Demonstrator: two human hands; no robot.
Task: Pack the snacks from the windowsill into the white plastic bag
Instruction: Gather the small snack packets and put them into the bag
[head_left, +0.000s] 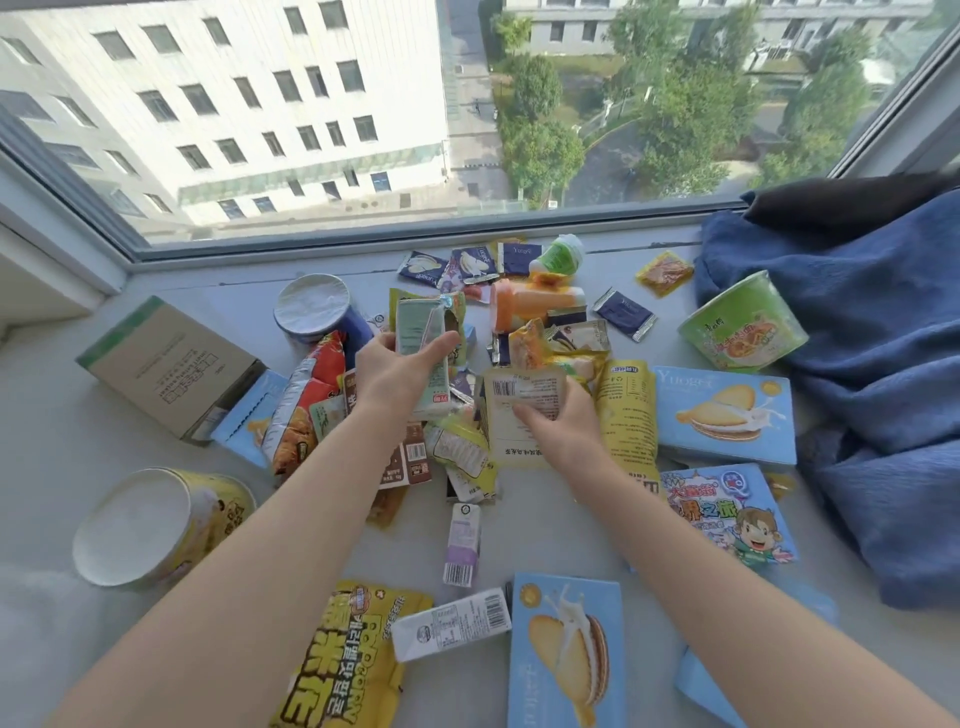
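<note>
Fingers (441, 345) of L hand (389, 374) grip carton (423, 364), R hand (563, 423) on pouch (519, 410)

Single head-worn wide-angle view, looking forward and steeply down from close above the windowsill (545, 540); both forearms enter from the near edge, reaching toward the far side. The window pane (363, 130) fills the far part of the frame; straight lines bow toward the left and right edges.

High-rise room; windowsill (545, 540) overlooks buildings (223, 104); blanket (878, 374).
</note>
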